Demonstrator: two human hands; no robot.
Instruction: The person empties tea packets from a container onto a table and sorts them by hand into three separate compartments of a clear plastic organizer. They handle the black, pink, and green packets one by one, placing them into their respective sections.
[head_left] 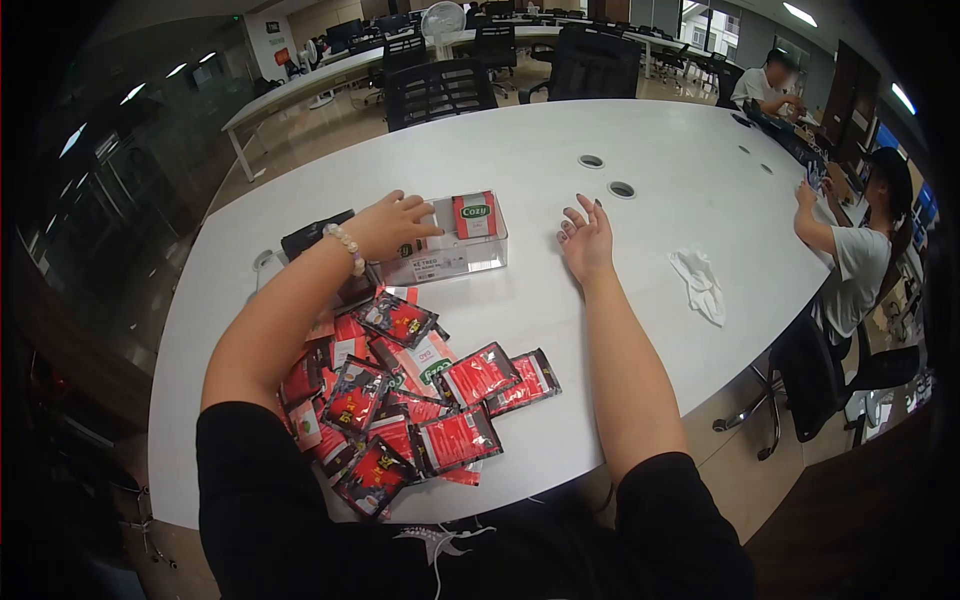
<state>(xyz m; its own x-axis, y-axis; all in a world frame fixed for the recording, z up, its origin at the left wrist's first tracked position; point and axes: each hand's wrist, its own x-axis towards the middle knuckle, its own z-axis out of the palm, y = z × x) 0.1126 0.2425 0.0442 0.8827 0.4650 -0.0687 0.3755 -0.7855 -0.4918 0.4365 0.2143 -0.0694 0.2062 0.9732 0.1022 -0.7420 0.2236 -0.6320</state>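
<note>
My left hand [392, 226], with a bead bracelet on the wrist, reaches over the left part of a clear plastic box [488, 258]. Its fingers are stretched out and apart; the fingertips are near a packet partly hidden behind the box's front wall. A red Cozy packet [475, 214] stands upright at the right end of the box. My right hand [588, 240] rests palm up on the white table, fingers loosely spread, holding nothing. Between my forearms lies a heap of red and black sachets [458, 437], with pinkish Cozy packets [425, 358] among them.
A black object [318, 234] lies left of the box, partly behind my left arm. A white glove-like cloth [697, 287] lies on the table [560, 420] at right. Two people [855, 240] are at the table's right side. Office chairs [440, 92] stand along the far edge.
</note>
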